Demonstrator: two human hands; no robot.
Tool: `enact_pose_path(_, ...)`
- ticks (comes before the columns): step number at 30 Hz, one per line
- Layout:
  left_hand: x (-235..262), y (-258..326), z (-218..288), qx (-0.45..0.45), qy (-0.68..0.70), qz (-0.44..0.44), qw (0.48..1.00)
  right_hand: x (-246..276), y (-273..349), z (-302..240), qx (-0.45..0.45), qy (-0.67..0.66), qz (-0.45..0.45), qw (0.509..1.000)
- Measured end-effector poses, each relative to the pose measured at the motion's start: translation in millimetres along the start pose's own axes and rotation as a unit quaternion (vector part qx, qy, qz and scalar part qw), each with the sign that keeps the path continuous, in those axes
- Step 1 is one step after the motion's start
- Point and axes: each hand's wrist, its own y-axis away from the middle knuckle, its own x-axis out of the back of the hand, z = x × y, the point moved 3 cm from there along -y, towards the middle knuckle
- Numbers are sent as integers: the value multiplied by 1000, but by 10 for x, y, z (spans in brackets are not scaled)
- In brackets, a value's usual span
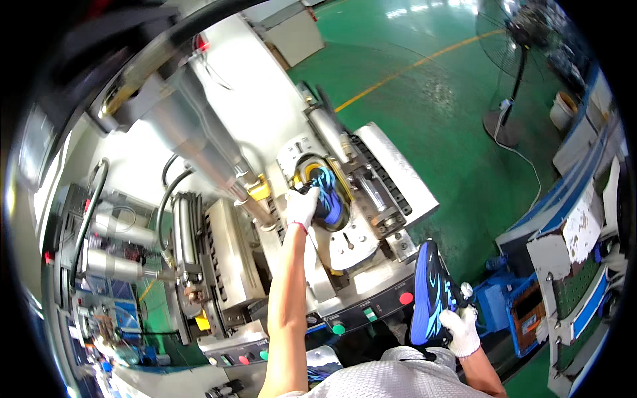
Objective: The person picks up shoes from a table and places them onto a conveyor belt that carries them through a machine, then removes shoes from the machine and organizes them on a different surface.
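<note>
My left hand (302, 205), in a white knit glove, reaches into the press and grips the side of a black and blue sports shoe (326, 194). That shoe lies in an oval recess of the machine's metal bed (352, 247), with a yellow part showing at its far end. At the lower right, my right hand (461, 330), also gloved in white, holds a second sports shoe (431, 298) by its lower end. This one is tilted nearly upright, its blue sole facing left and its black upper with light-blue streaks facing right. The fingertips of both hands are partly hidden.
A large metal press cylinder (192, 119) stands left of the recess. Red and green buttons (405, 298) line the front panel. Blue crates (494, 308) stand to the right beside a metal rack (564, 229). A fan (517, 73) stands on the green floor beyond.
</note>
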Motion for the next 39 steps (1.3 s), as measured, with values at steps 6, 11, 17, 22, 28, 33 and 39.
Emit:
enact_pose_path(6, 990, 1585, 76, -70, 143, -23, 987, -755, -542, -580, 200, 195, -3, 960)
enact_pose_path(11, 1725, 3042, -545, 8, 160, -42, 986, -2147, -1874, -1133, 137, 268, -127, 945)
enact_pose_path(17, 1885, 4781, -1602, 235, 73, -13, 969, -3133, -3728, -221, 286, 626, 53, 723)
enact_pose_path(22, 1699, 6316, -2266, 475, 17, 250, 843, -2992, -3865, -119, 255, 666, 37, 700)
enact_pose_path(28, 1284, 6998, -3305, 569, 17, 416, 709, -2604, -4697, -433, 306, 692, -24, 653)
enact_pose_path(33, 608, 6883, -3838, 560, -57, 424, 710, -3045, -3246, -182, 436, 639, -93, 627)
enact_pose_path(39, 516, 6901, -4010, 541, 34, 321, 777, -2743, -204, 931, 495, 528, -325, 609)
